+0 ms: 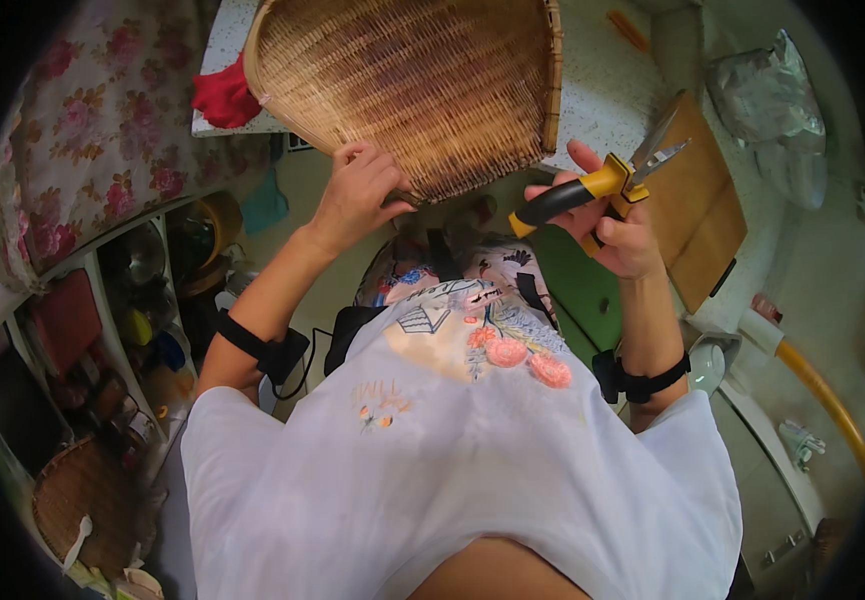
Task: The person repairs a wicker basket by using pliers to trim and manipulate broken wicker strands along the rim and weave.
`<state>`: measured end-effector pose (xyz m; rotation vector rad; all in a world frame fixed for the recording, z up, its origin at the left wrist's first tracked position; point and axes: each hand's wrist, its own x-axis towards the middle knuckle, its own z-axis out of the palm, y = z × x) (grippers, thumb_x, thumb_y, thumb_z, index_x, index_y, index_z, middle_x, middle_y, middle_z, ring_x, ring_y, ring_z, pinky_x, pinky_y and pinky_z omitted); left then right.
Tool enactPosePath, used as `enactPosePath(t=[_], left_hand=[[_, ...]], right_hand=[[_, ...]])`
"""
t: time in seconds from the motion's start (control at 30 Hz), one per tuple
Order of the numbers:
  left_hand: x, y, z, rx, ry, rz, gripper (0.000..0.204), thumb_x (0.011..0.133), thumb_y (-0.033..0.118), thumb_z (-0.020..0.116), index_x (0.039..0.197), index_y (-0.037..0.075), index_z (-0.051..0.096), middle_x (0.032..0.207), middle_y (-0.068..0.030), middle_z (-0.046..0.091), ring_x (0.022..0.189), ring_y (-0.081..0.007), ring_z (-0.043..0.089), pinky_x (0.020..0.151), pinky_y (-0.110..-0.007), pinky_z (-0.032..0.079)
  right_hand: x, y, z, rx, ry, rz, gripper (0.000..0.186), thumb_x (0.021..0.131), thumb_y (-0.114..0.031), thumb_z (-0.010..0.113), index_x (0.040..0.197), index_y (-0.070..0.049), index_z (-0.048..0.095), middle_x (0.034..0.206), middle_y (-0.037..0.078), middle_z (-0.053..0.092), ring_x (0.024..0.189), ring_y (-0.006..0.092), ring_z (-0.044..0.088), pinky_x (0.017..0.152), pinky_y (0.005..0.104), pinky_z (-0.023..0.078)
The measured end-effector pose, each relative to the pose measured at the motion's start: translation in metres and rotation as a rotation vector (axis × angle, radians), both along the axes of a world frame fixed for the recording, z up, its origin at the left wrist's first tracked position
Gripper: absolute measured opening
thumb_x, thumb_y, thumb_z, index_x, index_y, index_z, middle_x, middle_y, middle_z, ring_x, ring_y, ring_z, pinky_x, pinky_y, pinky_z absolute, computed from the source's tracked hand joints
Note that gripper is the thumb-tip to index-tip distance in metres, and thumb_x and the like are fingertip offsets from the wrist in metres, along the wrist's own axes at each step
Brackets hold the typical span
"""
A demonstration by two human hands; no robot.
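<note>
My left hand (362, 195) grips the lower left edge of a woven bamboo basket (402, 80), which is tilted at the edge of a speckled white counter (607, 60). My right hand (617, 230) holds yellow-and-black pliers (582, 195), their metal jaws pointing up and right, to the right of the basket. A grey metal blade (655, 130) shows just behind the jaws; I cannot tell what it belongs to. A wooden board (702, 210) lies to the right of the pliers.
A red cloth (220, 95) sits beside the basket. A foil bag (762, 90) is at upper right. A floral cloth (122, 140) hangs over shelves of kitchenware (62, 330) on the left. A yellow hose (832, 395) runs at right.
</note>
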<state>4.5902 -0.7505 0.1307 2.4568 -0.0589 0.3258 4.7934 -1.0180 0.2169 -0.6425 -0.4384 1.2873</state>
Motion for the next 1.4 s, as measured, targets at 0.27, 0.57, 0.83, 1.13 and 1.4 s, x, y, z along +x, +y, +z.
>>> enactPosePath(t=[0.27,0.57,0.83,1.13,1.4], left_hand=[[0.003,-0.007,-0.019,0.034,-0.091,0.025,0.031,0.063,0.018,0.081,0.083,0.013,0.058,0.087,0.0021,0.064,0.087,-0.0201,0.061,0.093,-0.039,0.039],[0.008,-0.006,-0.018,0.054,-0.128,0.015,0.026,0.068,0.02,0.079,0.082,0.013,0.058,0.088,0.0025,0.065,0.087,-0.0189,0.061,0.092,-0.039,0.039],[0.006,-0.002,0.002,0.018,-0.107,0.006,0.029,0.068,0.023,0.08,0.088,0.013,0.061,0.087,0.0021,0.063,0.087,-0.0193,0.06,0.092,-0.04,0.039],[0.001,0.0,-0.005,0.029,-0.185,0.019,0.025,0.073,0.03,0.076,0.089,0.018,0.063,0.087,0.0056,0.063,0.085,-0.0177,0.058,0.086,-0.039,0.033],[-0.007,-0.017,-0.048,0.095,-0.197,0.044,0.019,0.072,0.021,0.075,0.087,0.018,0.063,0.087,0.0084,0.066,0.084,-0.0146,0.059,0.084,-0.036,0.03]], right_hand=[[0.012,-0.02,-0.004,-0.176,-0.619,0.674,0.053,0.084,-0.006,0.074,0.135,-0.006,0.061,0.15,0.021,0.043,0.128,0.0351,0.05,0.107,0.0423,0.039],[-0.036,-0.012,-0.03,-0.435,0.179,0.483,0.046,0.092,-0.015,0.07,0.133,-0.001,0.056,0.11,0.004,0.069,0.114,0.0176,0.06,0.102,0.032,0.045],[0.01,0.043,0.028,-0.653,-1.774,0.356,0.051,0.079,-0.004,0.072,0.127,-0.011,0.059,0.105,0.009,0.064,0.094,0.0318,0.064,0.078,0.0399,0.051],[0.001,0.073,0.025,-0.704,-1.557,0.257,0.029,0.084,-0.009,0.07,0.11,-0.005,0.058,0.091,0.014,0.066,0.081,0.0365,0.065,0.067,0.0426,0.052],[-0.022,0.025,0.001,-0.921,-0.923,0.549,0.032,0.091,-0.017,0.07,0.116,0.0,0.058,0.083,0.017,0.062,0.075,0.0282,0.065,0.07,0.0375,0.049]])
